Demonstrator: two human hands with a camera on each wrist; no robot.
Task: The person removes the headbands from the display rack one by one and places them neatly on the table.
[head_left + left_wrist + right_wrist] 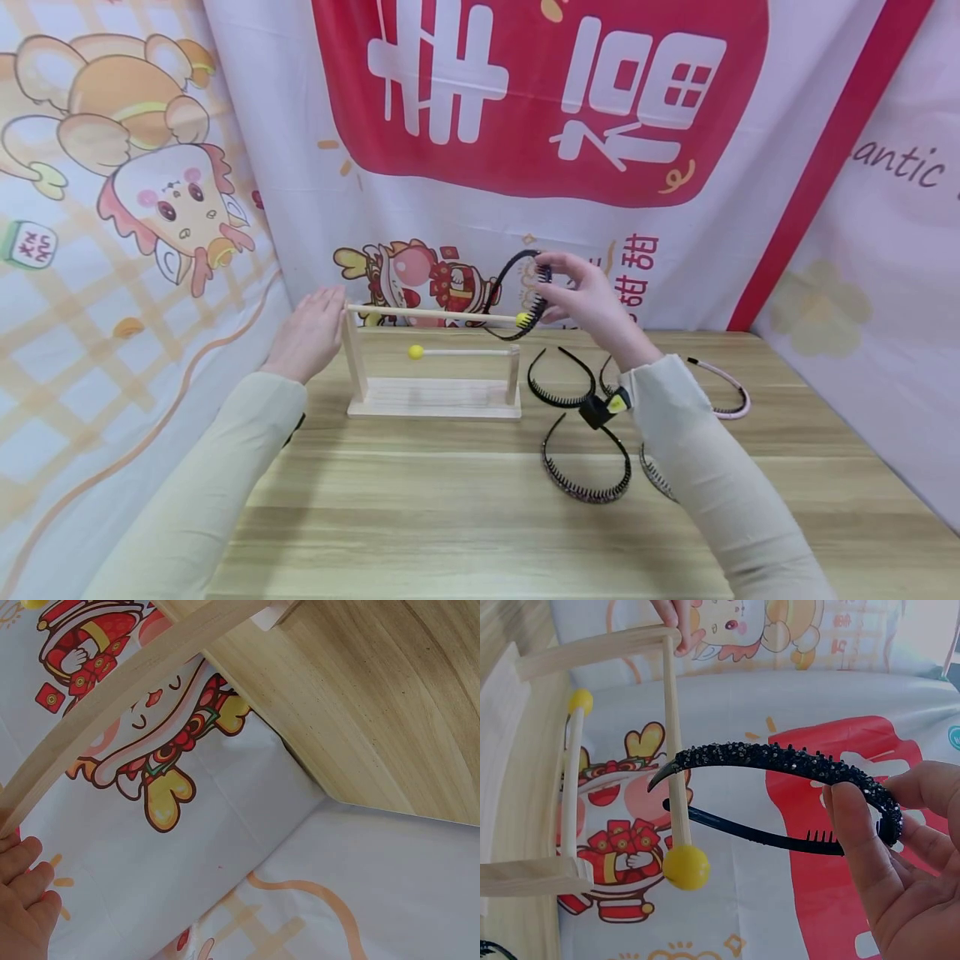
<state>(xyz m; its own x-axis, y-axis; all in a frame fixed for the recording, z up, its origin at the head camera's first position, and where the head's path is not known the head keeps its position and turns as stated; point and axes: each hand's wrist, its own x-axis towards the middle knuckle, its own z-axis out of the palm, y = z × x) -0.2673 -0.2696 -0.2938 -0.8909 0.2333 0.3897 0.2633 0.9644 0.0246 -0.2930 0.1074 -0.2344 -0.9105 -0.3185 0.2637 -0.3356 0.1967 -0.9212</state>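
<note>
My right hand (588, 304) pinches a black toothed headband (765, 756) covered in sparkly beads between thumb and fingers. Its two free ends point left, one on either side of the upper rod (676, 750) of a wooden rack (435, 398) in the right wrist view. That rod ends in a yellow ball (686, 867), inside the headband's opening. At the rack's taller left post (354, 354), my left hand (306, 332) rests its extended fingers against the top. A lower rod with its own yellow ball (416, 352) points left from the short right post (513, 375).
Right of the rack, a black headband (555, 403), a beaded headband (588, 497) and a pink headband (738, 408) lie on the wooden table (420, 517). Two more are partly hidden by my right forearm. Printed cloths (285, 167) hang close behind and at both sides.
</note>
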